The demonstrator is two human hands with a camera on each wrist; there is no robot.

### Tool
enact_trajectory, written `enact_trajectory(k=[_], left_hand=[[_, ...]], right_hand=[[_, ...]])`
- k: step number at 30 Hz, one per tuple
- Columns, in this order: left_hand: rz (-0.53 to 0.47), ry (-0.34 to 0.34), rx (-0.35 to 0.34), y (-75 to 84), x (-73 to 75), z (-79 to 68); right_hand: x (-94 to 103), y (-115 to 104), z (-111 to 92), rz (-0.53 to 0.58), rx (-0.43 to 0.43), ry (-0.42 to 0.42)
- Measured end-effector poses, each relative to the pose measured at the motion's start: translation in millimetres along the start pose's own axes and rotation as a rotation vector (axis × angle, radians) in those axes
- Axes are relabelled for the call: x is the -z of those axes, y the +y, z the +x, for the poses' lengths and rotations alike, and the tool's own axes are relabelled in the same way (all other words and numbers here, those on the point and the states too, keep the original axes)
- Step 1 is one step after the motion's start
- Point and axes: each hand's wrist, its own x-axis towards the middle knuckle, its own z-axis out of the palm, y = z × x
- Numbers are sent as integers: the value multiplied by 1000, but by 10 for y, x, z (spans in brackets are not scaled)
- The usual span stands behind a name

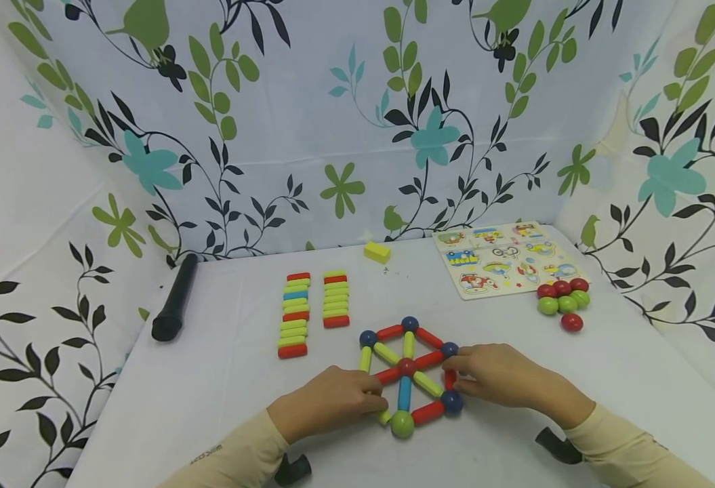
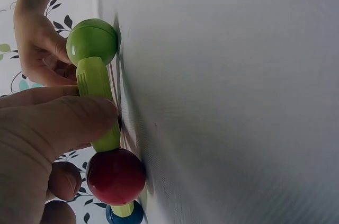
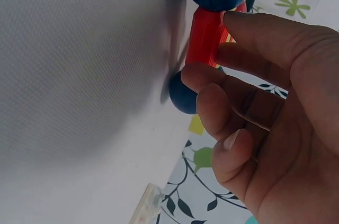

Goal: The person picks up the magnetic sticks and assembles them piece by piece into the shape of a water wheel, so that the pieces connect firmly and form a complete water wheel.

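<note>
A flat wheel-shaped frame of magnetic rods and balls lies on the table, with a red ball (image 1: 406, 367) at its hub. My left hand (image 1: 339, 401) pinches a yellow-green rod (image 2: 98, 83) at the near left rim. That rod runs between a green ball (image 2: 92, 41) and a red ball (image 2: 115, 176), which the hand hides in the head view. At the right rim, my right hand (image 1: 497, 374) holds a red rod (image 3: 205, 36) between thumb and fingers. A blue ball (image 1: 451, 402) and another blue ball (image 1: 449, 350) sit at its ends.
Two columns of loose rods (image 1: 295, 315) lie left of centre, beside a black microphone (image 1: 175, 298). Farther back are a yellow block (image 1: 377, 253) and a picture puzzle board (image 1: 497, 261). Several red and green balls (image 1: 563, 296) cluster at the right.
</note>
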Motion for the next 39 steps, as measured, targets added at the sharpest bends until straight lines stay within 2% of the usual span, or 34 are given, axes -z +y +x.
enact_trajectory(k=[12,19,26,33,39], left_hand=[[76,-41,30,29,-7,17],[78,-72,66,45,-15,22],[75,-38,108,37,10,31],[79,-29,77,9,-3,4],[70,-23,82,11,-7,-11]], right_hand=[[-27,6,5,6,-22,-11],[-27,2,0,14,-20,-11],[-33,21,10,8,-6,-13],[-40,34,9,6,-11,-13],[-38,10,1,0,-12,-10]])
